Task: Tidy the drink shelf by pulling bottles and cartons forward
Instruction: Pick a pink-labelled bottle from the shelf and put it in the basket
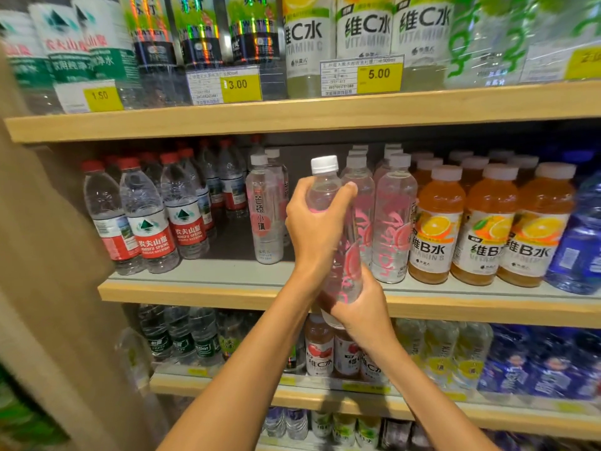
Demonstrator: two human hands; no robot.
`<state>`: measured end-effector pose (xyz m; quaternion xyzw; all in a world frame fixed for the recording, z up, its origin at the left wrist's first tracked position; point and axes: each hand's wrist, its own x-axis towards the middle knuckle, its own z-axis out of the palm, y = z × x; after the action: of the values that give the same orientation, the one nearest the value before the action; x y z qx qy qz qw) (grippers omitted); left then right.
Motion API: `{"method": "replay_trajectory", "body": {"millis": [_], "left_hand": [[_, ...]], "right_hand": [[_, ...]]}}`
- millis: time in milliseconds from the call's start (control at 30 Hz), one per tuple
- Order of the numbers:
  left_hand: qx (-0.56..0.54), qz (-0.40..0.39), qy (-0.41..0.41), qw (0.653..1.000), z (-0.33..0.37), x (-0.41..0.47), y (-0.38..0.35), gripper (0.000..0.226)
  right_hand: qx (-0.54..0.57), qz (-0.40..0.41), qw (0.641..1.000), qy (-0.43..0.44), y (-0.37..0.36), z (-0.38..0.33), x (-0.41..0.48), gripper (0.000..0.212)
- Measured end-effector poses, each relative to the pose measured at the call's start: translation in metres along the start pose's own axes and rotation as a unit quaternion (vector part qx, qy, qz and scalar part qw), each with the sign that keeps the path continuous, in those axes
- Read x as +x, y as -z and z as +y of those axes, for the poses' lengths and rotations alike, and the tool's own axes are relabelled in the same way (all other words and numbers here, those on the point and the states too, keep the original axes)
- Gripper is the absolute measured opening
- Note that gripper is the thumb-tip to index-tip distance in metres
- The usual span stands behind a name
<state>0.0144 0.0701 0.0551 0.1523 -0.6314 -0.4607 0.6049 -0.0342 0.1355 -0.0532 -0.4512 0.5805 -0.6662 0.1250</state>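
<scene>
Head view. Both hands are clamped on one clear, pink-labelled bottle (349, 271): the left hand (317, 222) wraps its shoulder below the white cap, and the right hand (361, 307) cups its base. The bottle is held near upright, off the middle shelf (195, 292), in front of a row (393, 222) of like bottles. The step in hand appears to be fronting this bottle. The next move likely calls for setting it at the shelf edge, label outward, level with its neighbours. Legible writing: "维B水 VITAMIN B" on the orange bottles (435, 236); "农夫山泉 NONGFU SPRING" on the red-capped waters (153, 236); "维C水 VITAMIN C" on the top-shelf bottles (304, 43); price tags (379, 74) reading 1.50, 3.00 and 5.00.
</scene>
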Motion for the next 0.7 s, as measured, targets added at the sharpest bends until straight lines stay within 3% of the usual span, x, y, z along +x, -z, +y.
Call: {"method": "replay_trajectory", "body": {"millis": [67,167,233,300,467,600,700], "left_hand": [[-0.019,-0.002,0.006,1.0,0.001,0.004,0.001,0.013],[-0.093,-0.044,0.131,0.986,0.0,0.02,0.008,0.015],[-0.209,-0.127,0.235,0.941,-0.002,0.031,0.016,0.019],[-0.32,-0.197,0.284,0.882,-0.003,0.038,0.02,0.023],[-0.445,-0.295,0.309,0.787,-0.011,0.042,0.018,0.032],[-0.452,-0.303,0.316,0.777,-0.021,0.04,0.02,0.038],[-0.427,-0.289,0.325,0.793,-0.025,0.04,0.028,0.057]], "right_hand": [[0.024,-0.037,0.999,-0.003,0.007,0.0,0.003,0.061],[0.131,-0.154,0.977,-0.062,0.023,-0.005,0.009,0.062],[0.251,-0.231,0.929,-0.144,0.029,-0.005,0.011,0.079],[0.326,-0.292,0.879,-0.191,0.031,-0.004,0.011,0.09],[0.421,-0.391,0.797,-0.187,0.015,-0.011,0.009,0.08],[0.448,-0.356,0.793,-0.209,0.006,-0.016,0.007,0.07],[0.407,-0.317,0.837,-0.183,0.005,-0.014,0.005,0.059]]}}
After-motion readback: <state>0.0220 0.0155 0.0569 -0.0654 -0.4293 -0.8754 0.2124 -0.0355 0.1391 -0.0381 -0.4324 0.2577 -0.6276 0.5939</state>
